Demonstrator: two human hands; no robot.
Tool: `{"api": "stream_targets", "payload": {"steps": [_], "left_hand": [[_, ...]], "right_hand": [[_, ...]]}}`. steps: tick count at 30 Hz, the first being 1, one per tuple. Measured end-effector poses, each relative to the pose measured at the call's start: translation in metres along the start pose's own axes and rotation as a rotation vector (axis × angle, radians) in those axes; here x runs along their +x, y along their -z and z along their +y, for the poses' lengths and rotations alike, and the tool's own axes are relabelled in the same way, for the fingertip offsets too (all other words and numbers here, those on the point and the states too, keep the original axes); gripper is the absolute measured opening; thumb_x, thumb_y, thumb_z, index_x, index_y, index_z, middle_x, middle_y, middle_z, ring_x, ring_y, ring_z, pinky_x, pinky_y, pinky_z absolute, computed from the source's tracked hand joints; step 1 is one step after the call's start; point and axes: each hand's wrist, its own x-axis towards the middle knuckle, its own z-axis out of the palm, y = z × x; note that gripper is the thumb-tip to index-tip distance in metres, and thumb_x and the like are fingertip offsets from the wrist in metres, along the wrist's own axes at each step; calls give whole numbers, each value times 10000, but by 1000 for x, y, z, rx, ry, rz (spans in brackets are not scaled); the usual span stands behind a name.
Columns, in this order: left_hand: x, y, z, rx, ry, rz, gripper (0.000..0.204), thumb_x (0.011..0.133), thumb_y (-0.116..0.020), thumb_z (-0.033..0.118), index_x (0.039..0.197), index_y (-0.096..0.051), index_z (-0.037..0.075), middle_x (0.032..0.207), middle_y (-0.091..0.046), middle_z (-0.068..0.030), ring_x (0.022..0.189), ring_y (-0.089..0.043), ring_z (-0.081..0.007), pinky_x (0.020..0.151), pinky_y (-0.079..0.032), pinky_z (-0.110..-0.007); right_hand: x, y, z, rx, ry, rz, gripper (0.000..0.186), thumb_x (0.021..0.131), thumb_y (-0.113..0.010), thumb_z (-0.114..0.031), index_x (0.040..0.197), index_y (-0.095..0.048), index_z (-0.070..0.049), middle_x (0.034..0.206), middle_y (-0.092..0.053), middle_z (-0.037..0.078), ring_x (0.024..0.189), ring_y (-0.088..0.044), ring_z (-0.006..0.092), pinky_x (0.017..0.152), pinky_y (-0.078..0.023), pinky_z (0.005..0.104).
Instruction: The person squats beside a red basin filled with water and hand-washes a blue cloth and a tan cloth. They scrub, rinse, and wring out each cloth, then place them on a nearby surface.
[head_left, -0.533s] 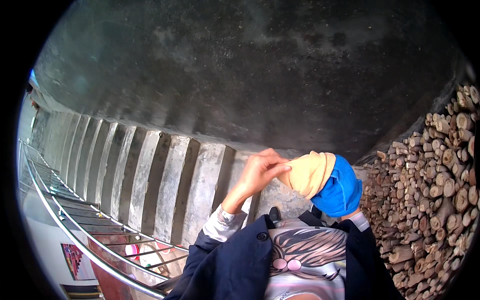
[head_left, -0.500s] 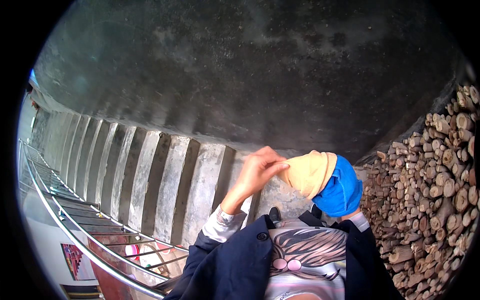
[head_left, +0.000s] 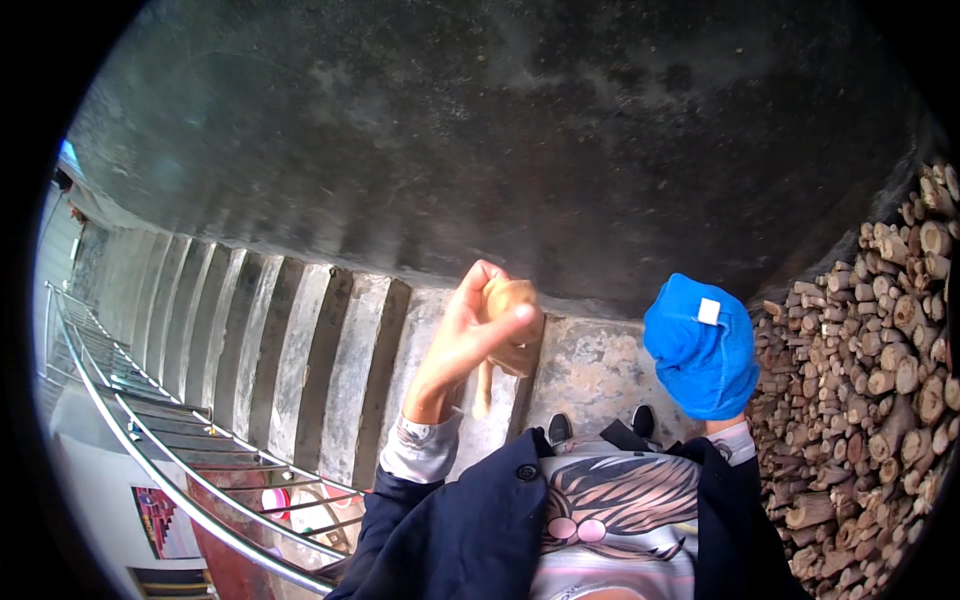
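Note:
My left hand (head_left: pixel 460 335) is raised over the steps, thumb and fingers closed on a bunched tan cloth (head_left: pixel 516 357). A narrow end of that cloth hangs below the hand. Over my right hand (head_left: pixel 722 424) sits a blue cloth cover (head_left: pixel 698 355), rounded like a cap, with a small white tag (head_left: pixel 709 312) on top. Only the wrist shows beneath it; the right fingers are hidden inside. The tan and blue cloths are apart, with a wide gap between my hands.
Concrete steps (head_left: pixel 345 370) run off to the left, bordered by a metal railing (head_left: pixel 150 455). A dark wall (head_left: pixel 480 140) rises ahead. Stacked cut logs (head_left: pixel 860 390) fill the right side. My shoes (head_left: pixel 560 428) stand on the concrete landing (head_left: pixel 595 370).
The tan cloth has come off the blue cover and moved left in my left hand, now bunched. My right hand has shifted slightly right, the blue cover now fully showing.

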Motion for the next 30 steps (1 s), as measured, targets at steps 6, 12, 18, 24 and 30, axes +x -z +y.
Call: {"api": "stream_targets", "payload": {"steps": [6, 12, 18, 24, 30], "left_hand": [[6, 15, -13, -316, 59, 102, 249, 867, -678, 114, 1037, -501, 72, 1034, -600, -53, 961, -580, -130, 875, -475, -279], [-14, 11, 27, -925, -139, 114, 380, 907, -577, 116, 1266, -490, 28, 1274, -534, -151, 1178, -525, -258, 1003, -446, -387], [-11, 34, 31, -635, -636, 459, 597, 983, -442, 417, 1436, -320, 47, 1457, -376, -182, 1359, -355, -304, 1128, -278, -512], [18, -43, -54, -1059, -320, 289, 605, 985, -498, 359, 1474, -247, 105, 1488, -326, -139, 1347, -363, -243, 1106, -320, -414], [41, -2, -61, -927, -253, 427, 589, 987, -491, 342, 1464, -259, 87, 1473, -338, -144, 1343, -362, -250, 1102, -315, -407]], "right_hand": [[-12, -14, 2, 176, -70, -44, 419, 866, -667, -155, 1258, -569, -42, 1251, -591, 134, 1163, -554, 297, 1007, -414, 368], [-19, -20, -4, 262, -67, -116, 435, 879, -649, -157, 1282, -539, -38, 1269, -573, 134, 1184, -536, 289, 1021, -402, 361], [-16, -16, -5, 256, -86, -126, 451, 896, -624, -158, 1312, -503, -35, 1293, -550, 132, 1208, -514, 280, 1035, -390, 355], [-11, -6, -4, 226, -127, -130, 466, 914, -599, -160, 1342, -467, -31, 1317, -526, 130, 1231, -493, 271, 1048, -379, 348], [-7, 7, 6, 321, -334, -91, 472, 937, -566, -182, 1365, -439, -29, 1331, -510, 126, 1252, -473, 261, 1065, -362, 343]]}}
